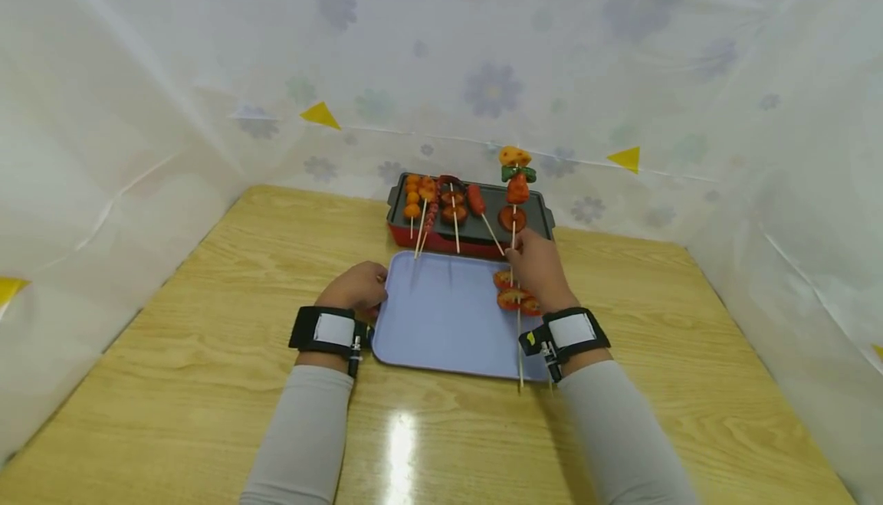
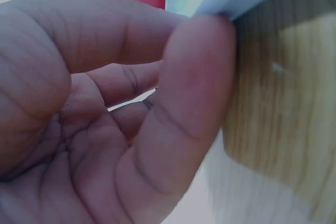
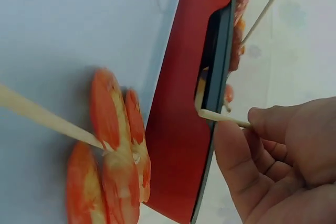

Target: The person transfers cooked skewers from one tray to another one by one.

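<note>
My right hand (image 1: 541, 263) pinches the wooden stick of a mixed skewer (image 1: 517, 187) between thumb and fingertips. Yellow, green and red pieces sit at its upper end, above the right side of the grill (image 1: 469, 241). In the right wrist view the stick's lower end (image 3: 223, 117) sticks out from the fingertips, in front of the grill's red side. At the light blue tray (image 1: 441, 321), my left hand (image 1: 355, 288) grips the left edge with thumb and fingers. Shrimp skewers (image 1: 513, 298) lie on the tray's right side, partly hidden by the right hand and wrist.
On the grill plate lie orange ball skewers (image 1: 411, 198), a skewer of brown round slices (image 1: 453, 212), a red sausage on a stick (image 1: 477, 200) and a brown round piece (image 1: 512, 218). Several sticks overhang its front. The wooden table (image 1: 241, 321) meets a flowered curtain (image 1: 441, 68) behind.
</note>
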`<state>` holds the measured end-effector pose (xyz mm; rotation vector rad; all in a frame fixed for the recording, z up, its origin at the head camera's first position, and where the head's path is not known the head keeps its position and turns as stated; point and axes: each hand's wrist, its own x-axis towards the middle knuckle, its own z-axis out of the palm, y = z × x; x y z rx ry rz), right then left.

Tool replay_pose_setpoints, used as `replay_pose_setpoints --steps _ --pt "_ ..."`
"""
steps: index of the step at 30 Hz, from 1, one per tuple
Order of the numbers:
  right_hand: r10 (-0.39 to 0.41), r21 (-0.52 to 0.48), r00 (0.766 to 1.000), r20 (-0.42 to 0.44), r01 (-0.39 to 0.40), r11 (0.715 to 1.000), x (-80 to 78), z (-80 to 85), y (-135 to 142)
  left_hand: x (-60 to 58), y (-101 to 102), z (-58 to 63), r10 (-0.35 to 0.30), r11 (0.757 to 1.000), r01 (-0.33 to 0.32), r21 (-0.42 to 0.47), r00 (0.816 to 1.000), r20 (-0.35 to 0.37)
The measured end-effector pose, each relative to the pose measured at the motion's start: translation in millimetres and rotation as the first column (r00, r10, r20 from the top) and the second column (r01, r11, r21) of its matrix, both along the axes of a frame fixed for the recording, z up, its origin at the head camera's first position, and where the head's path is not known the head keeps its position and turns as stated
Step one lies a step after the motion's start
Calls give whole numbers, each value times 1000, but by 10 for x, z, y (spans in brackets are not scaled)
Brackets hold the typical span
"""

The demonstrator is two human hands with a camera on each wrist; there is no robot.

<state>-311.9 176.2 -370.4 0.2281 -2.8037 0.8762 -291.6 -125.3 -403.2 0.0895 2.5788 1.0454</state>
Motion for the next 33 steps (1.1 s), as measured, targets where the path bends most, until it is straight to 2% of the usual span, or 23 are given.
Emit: replay_pose_setpoints --steps 4,9,14,19,24,29,33 --pt "-11 9 1000 21 11 1000 160 -44 14 -3 19 -14 2 1000 -2 0 1000 -5" --pt "-26 56 998 66 22 998 375 -76 59 4 31 -17 -3 1000 3 -3 1000 25" --pt "8 22 988 155 -11 1000 559 -68 108 -6 4 -8 -15 1000 15 -12 1000 20" --pt "33 -18 977 213 -30 999 671 -34 185 -38 -10 4 -35 999 35 -11 999 9" --pt "29 6 965 261 -31 999 761 -30 252 -63 -10 23 -48 999 48 -10 999 4" --pt "20 7 945 327 -23 1000 888 -12 232 -63 -9 44 -46 999 46 -21 999 1" --pt "26 -1 935 353 -27 1000 978 -20 182 -33 -8 35 -38 999 39 -19 999 25"
